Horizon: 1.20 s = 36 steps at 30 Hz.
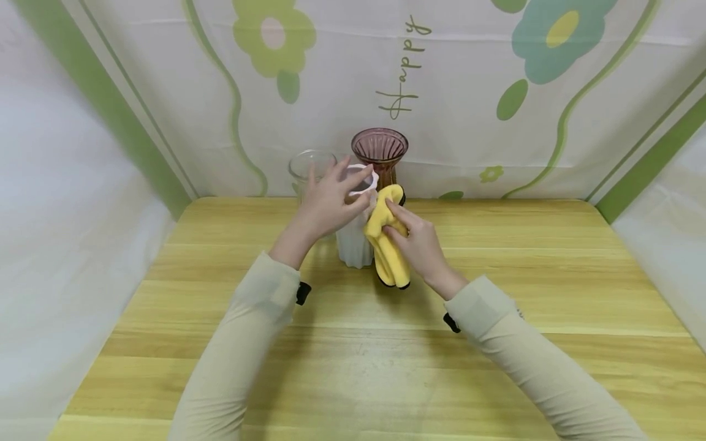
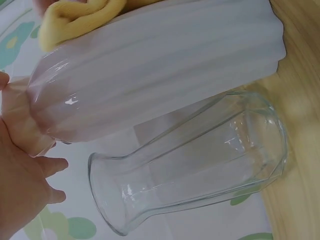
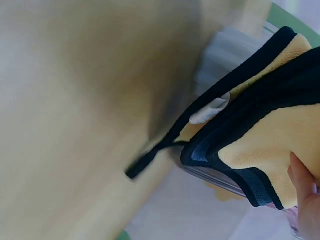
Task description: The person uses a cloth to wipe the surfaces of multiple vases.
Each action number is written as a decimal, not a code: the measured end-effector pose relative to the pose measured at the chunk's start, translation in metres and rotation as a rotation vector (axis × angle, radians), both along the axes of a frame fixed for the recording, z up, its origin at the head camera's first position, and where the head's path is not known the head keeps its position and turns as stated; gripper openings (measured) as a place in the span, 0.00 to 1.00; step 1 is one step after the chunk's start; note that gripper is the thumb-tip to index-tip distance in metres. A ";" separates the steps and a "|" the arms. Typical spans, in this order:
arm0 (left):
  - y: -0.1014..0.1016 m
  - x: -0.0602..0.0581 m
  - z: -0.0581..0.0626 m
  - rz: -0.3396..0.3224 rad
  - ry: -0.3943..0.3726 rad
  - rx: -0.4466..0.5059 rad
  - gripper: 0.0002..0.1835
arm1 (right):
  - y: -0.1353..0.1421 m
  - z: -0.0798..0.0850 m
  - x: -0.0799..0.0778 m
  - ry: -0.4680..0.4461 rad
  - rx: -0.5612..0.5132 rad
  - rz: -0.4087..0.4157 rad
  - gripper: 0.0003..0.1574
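Observation:
A white ribbed vase [image 1: 354, 245] with a scalloped rim stands upright toward the back of the table. Around its neck my left hand [image 1: 330, 205] grips with the thumb and forefinger, while other fingers stick out past the vase in the left wrist view. My right hand [image 1: 420, 244] pinches a folded yellow cloth [image 1: 382, 229] against the vase's right side. Black edging [image 3: 235, 112] and a loop show on the cloth in the right wrist view. Close to the left hand is a clear glass vase [image 2: 200, 155], partly hidden behind that hand in the head view.
Behind the cloth, a purple-pink glass vase [image 1: 380, 147] with a flared rim stands by the back curtain [image 1: 441, 153], which has flowers printed on it. The wooden table [image 1: 364, 367] extends forward and to both sides, with white drapes [image 1: 60, 257] at its edges.

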State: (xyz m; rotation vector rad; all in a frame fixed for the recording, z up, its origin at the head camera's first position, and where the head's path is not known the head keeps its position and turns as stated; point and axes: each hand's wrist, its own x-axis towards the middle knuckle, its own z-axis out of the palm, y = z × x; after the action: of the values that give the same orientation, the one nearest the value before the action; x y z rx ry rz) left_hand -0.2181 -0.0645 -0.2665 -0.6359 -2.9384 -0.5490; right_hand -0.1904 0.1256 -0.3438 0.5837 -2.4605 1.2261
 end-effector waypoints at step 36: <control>-0.004 -0.001 0.005 -0.055 -0.036 0.063 0.35 | 0.001 0.012 0.001 0.039 -0.033 -0.005 0.33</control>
State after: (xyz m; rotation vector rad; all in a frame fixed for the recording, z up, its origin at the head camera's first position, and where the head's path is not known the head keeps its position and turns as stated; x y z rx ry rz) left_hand -0.2191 -0.0686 -0.2618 -0.7091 -2.9314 -0.6619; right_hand -0.1895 0.1266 -0.3316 0.5862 -2.4040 1.2390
